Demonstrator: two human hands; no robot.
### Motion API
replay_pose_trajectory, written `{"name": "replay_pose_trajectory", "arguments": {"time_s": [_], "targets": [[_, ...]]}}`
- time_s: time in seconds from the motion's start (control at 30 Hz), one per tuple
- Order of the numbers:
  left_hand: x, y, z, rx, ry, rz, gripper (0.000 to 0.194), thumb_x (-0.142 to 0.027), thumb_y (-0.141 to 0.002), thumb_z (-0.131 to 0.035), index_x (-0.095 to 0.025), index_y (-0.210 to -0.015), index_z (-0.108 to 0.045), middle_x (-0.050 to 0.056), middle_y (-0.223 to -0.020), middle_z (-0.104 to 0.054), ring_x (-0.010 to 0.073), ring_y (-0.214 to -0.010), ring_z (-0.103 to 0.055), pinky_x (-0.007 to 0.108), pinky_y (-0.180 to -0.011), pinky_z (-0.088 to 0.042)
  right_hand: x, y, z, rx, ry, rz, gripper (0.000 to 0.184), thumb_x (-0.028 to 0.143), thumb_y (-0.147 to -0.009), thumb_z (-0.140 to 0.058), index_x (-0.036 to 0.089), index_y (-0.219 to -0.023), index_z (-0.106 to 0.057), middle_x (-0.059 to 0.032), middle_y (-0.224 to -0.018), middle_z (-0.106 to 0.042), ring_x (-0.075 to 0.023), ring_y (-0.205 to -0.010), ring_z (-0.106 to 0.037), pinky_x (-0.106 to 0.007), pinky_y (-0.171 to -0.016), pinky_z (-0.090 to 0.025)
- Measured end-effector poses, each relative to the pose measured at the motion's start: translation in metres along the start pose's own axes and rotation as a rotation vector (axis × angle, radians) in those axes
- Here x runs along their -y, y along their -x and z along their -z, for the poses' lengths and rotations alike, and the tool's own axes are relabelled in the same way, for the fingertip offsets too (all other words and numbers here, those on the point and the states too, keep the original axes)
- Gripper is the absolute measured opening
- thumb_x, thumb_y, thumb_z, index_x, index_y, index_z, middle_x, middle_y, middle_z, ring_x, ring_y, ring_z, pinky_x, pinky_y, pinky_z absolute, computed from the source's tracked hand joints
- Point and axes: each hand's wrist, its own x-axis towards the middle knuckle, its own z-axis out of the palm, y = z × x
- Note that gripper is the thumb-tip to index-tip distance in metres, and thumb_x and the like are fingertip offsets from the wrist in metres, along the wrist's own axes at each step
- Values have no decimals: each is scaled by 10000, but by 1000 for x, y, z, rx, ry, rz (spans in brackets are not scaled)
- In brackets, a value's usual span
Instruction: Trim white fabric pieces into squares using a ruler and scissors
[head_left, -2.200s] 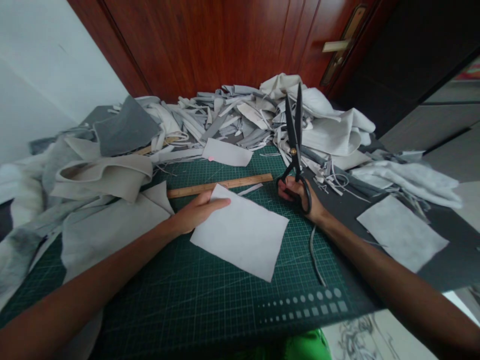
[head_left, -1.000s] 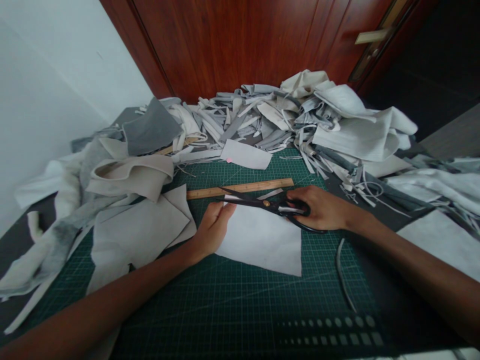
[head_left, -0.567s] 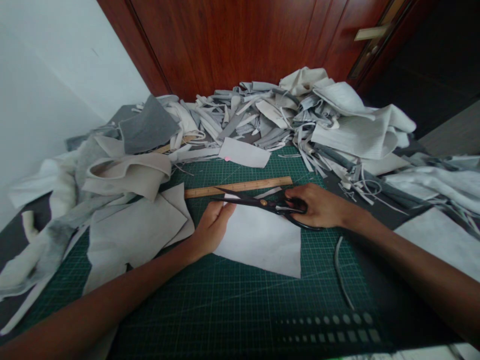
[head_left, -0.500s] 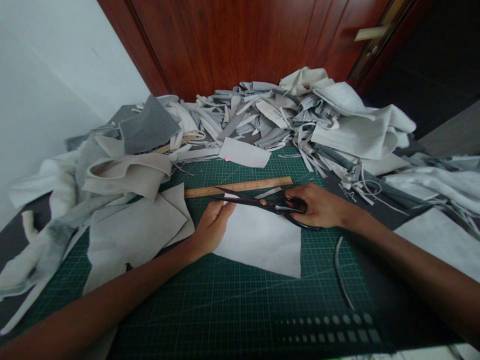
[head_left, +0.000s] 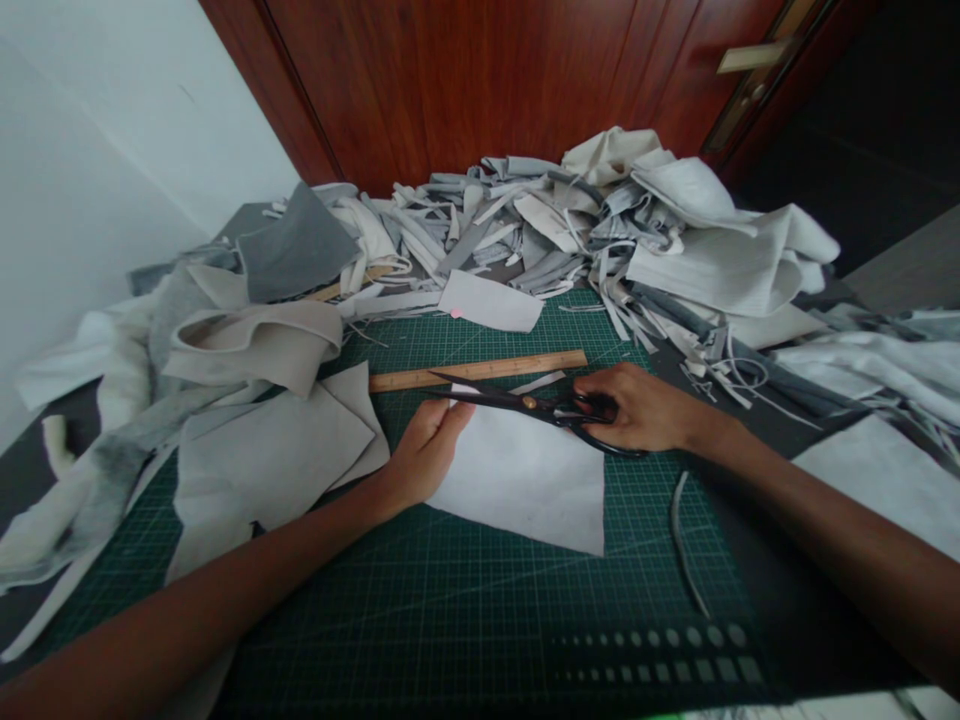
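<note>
1. Landmark: white rectangular fabric sheet (head_left: 521,490), lying flat on a dark green gridded cutting mat (head_left: 465,620). All places below are taken from this sheet.
2. Left hand (head_left: 427,462): at the sheet's left edge, flat and fingers together, fingertips resting by its upper left corner. It grips nothing.
3. Right hand (head_left: 645,408): beyond the sheet's upper right corner, fingers closed around the loops of black-handled steel tailor's shears (head_left: 525,403).
4. Shears: long axis runs nearly level along the sheet's upper edge, tips pointing toward the left hand and passing just above its fingers. The blades form a narrow V. Whether the fabric edge lies between them cannot be told.
5. Relation: the right hand is nearer the pivot and handles; the left hand is nearer the blade tips.
6. Surroundings: a narrow wooden ruler (head_left: 480,371) lies just beyond the blades, parallel to them. Beige felt pieces (head_left: 270,450) lie left of the sheet, a grey cord strip (head_left: 681,540) lies to its right, and a heap of grey and white fabric offcuts (head_left: 525,215) lies far beyond it.
</note>
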Motion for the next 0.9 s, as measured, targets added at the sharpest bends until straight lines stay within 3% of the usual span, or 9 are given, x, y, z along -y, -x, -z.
{"name": "replay_pose_trajectory", "arguments": {"time_s": [0.17, 0.5, 0.9], "targets": [[-3, 0, 0, 0, 6, -7, 307, -407, -939, -486, -206, -747, -617, -8, -673, -631, 179, -648, -565, 294, -640, -470, -3, 1, -2, -16, -37, 5, 189, 318, -806, -628, 206, -703, -515, 15, -612, -567, -113, -521, -491, -259, -528, -301], [0, 0, -1, 23, 22, 41, 391, -451, -924, -492, -221, -608, -494, -35, -550, -459, 148, -537, -446, 281, -514, -364, -5, 1, -1, -4, -75, 9, 216, 313, -816, -637, 209, -683, -502, 32, -585, -547, -103, -514, -479, -266, -530, -280], [-1, 2, 0, 64, 57, 61, 410, -467, -935, -494, -216, -611, -488, -34, -541, -460, 142, -518, -445, 274, -500, -354, -9, 3, -2, -7, -45, 37, 236, 321, -850, -632, 200, -677, -526, 17, -601, -571, -106, -525, -503, -259, -534, -301]]}}
